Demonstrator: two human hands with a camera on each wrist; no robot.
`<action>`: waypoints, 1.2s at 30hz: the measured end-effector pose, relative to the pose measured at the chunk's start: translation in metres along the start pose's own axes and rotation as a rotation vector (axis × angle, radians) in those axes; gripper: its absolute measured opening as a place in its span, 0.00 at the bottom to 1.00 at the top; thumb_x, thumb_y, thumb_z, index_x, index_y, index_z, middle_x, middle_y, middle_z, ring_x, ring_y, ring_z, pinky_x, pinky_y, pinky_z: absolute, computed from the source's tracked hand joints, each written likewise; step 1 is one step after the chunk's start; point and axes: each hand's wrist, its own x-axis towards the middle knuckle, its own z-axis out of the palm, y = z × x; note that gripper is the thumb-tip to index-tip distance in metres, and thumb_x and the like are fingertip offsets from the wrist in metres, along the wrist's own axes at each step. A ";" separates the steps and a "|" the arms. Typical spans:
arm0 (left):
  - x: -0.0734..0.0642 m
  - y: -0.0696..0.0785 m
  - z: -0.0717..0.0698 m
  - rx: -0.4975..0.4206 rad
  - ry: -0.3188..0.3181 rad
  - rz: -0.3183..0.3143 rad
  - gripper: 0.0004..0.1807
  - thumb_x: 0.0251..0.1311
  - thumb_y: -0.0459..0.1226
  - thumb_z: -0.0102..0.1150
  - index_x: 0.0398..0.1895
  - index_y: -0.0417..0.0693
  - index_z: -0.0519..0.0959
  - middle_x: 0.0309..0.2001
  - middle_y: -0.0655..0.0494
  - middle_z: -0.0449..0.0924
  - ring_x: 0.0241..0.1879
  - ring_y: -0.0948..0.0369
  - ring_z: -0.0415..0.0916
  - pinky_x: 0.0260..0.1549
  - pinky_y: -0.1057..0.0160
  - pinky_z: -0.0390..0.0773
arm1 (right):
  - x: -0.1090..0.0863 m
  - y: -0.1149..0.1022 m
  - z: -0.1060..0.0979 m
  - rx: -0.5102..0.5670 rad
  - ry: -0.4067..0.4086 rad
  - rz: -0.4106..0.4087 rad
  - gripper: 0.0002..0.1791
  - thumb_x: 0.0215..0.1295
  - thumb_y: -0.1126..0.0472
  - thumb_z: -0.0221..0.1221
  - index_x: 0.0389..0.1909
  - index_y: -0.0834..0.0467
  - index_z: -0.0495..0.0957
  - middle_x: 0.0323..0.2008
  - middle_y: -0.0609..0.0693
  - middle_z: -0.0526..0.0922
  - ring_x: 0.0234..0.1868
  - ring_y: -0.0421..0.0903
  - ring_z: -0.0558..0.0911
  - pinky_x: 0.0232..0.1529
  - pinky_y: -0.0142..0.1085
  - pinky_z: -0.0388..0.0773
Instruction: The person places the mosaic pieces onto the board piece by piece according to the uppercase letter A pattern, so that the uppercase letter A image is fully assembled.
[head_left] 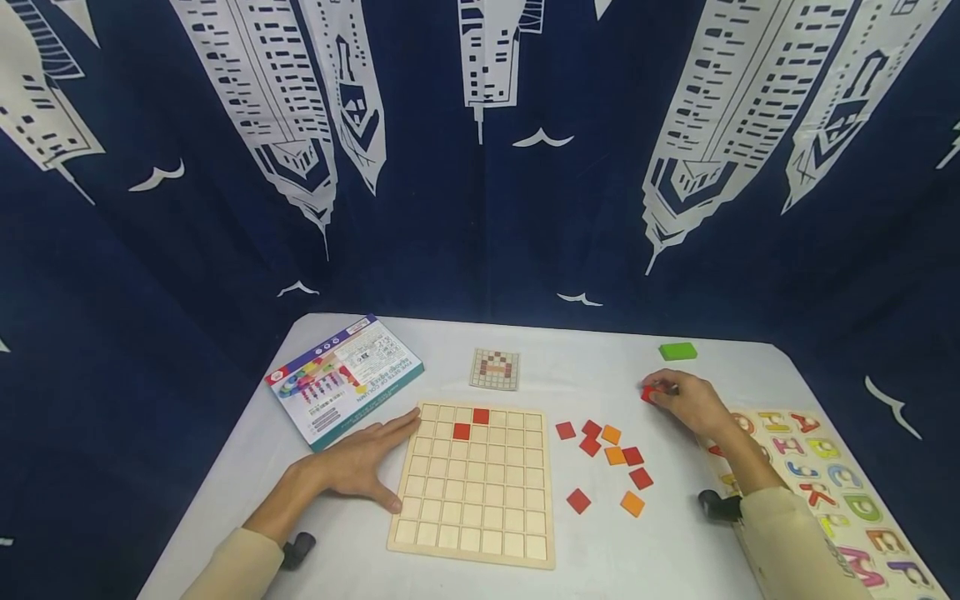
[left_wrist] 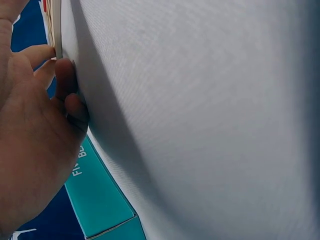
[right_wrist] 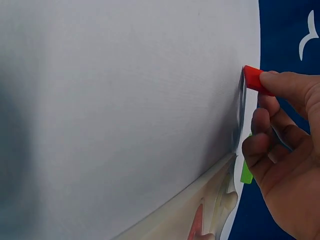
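Observation:
A wooden grid board (head_left: 480, 492) lies on the table with two red tiles (head_left: 481, 416) set near its top edge. My left hand (head_left: 360, 460) touches the board's left side, fingers and thumb spread along the edge. In the left wrist view, the fingertips (left_wrist: 64, 70) meet the board's edge. Off to the right, my right hand (head_left: 686, 404) pinches a red tile (right_wrist: 254, 80) between thumb and fingers, low over the tablecloth. Loose red tiles (head_left: 578, 501) and orange tiles (head_left: 632, 503) are scattered between the board and the right hand.
A small pattern card (head_left: 495, 369) lies behind the board. To the left is a flat printed box (head_left: 345, 379). At the back right sits a green block (head_left: 678, 351). A wooden letter puzzle (head_left: 847, 500) lies under the right forearm. A dark patterned curtain (head_left: 480, 208) hangs behind.

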 end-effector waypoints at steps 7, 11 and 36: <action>0.000 -0.001 0.000 -0.006 -0.005 0.009 0.73 0.33 0.66 0.77 0.81 0.49 0.49 0.82 0.56 0.38 0.79 0.47 0.43 0.75 0.40 0.50 | 0.001 -0.002 0.000 0.001 0.040 -0.023 0.15 0.66 0.63 0.63 0.53 0.58 0.82 0.41 0.55 0.81 0.42 0.52 0.76 0.38 0.38 0.75; 0.001 -0.002 0.001 -0.007 -0.006 0.004 0.73 0.33 0.66 0.77 0.81 0.50 0.49 0.82 0.57 0.38 0.80 0.48 0.43 0.76 0.42 0.49 | 0.002 -0.002 0.001 0.008 0.059 -0.040 0.14 0.68 0.63 0.61 0.53 0.59 0.82 0.44 0.57 0.84 0.41 0.51 0.77 0.38 0.38 0.76; 0.002 -0.005 0.003 0.027 -0.006 -0.019 0.73 0.31 0.68 0.76 0.82 0.56 0.48 0.82 0.64 0.37 0.80 0.51 0.43 0.76 0.45 0.50 | -0.004 -0.038 0.025 0.221 0.002 -0.046 0.16 0.71 0.59 0.60 0.57 0.59 0.82 0.50 0.59 0.83 0.35 0.48 0.83 0.35 0.34 0.85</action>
